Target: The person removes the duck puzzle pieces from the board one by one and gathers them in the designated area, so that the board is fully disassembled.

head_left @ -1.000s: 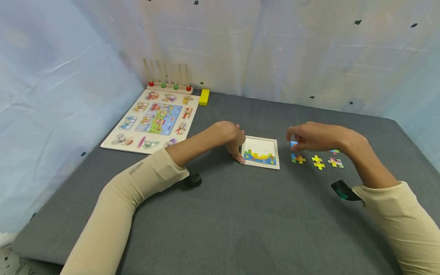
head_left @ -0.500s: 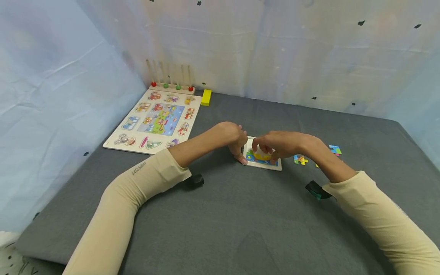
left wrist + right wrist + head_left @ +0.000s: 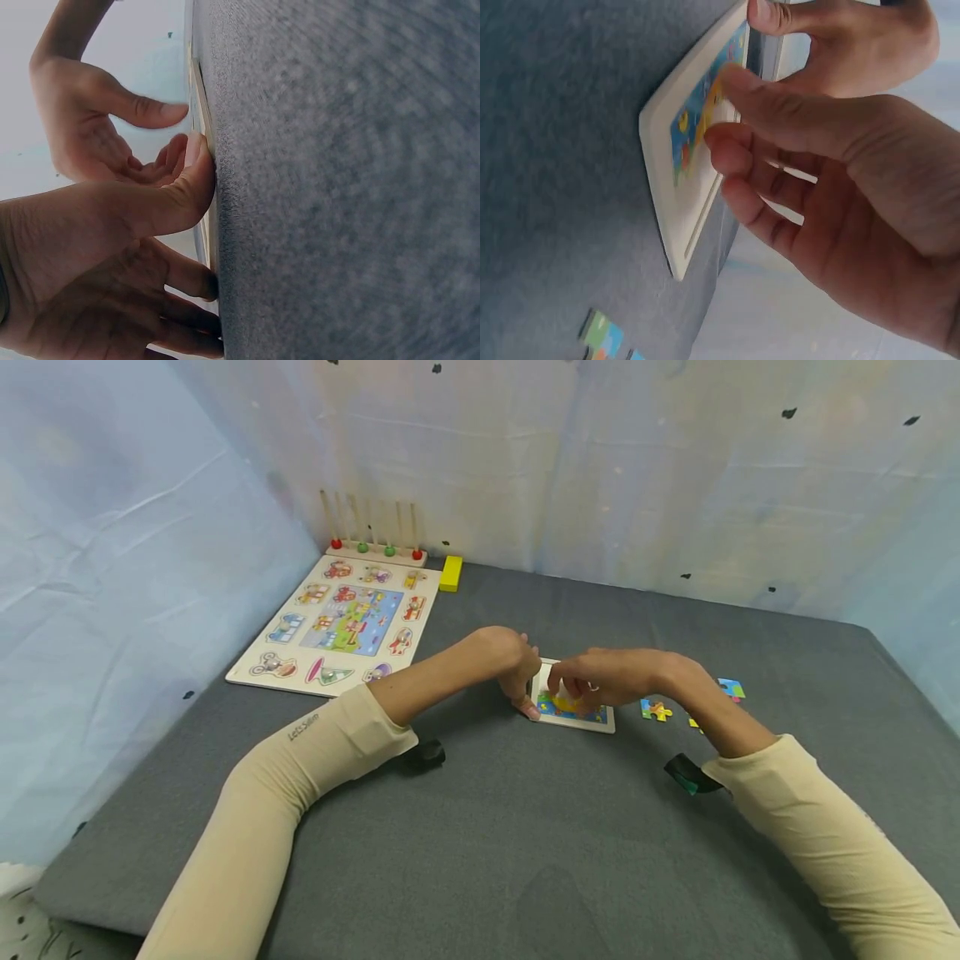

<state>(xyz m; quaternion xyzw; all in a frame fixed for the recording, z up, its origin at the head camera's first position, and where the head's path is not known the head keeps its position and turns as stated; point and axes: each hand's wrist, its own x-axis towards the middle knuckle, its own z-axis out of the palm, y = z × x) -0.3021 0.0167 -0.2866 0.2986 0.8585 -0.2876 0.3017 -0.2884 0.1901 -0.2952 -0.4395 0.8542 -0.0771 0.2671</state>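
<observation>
A small wooden puzzle tray (image 3: 575, 723) lies flat on the grey table. Blue, green and yellow jigsaw pieces (image 3: 681, 127) fill its near part, and bare pale wood shows in the rest. My left hand (image 3: 517, 678) holds the tray at its left side, thumb at the near corner and fingers along the edge. Over the pieces in the tray, my right hand (image 3: 618, 677) hangs with bent fingers. Its thumb (image 3: 739, 79) is at the yellow part, apart from the forefinger. I see no loose piece between them, though the fingertips are partly blurred.
Loose jigsaw pieces (image 3: 657, 709) lie right of the tray, some hidden under the right forearm. At the back left are a large picture knob puzzle (image 3: 300, 643), a pegged bead stand (image 3: 375, 552) and a yellow block (image 3: 451, 573). Cloth walls stand behind and left.
My right hand has moved left from above the loose pieces to over the tray, then shifted only slightly. The left hand has kept its hold on the tray.
</observation>
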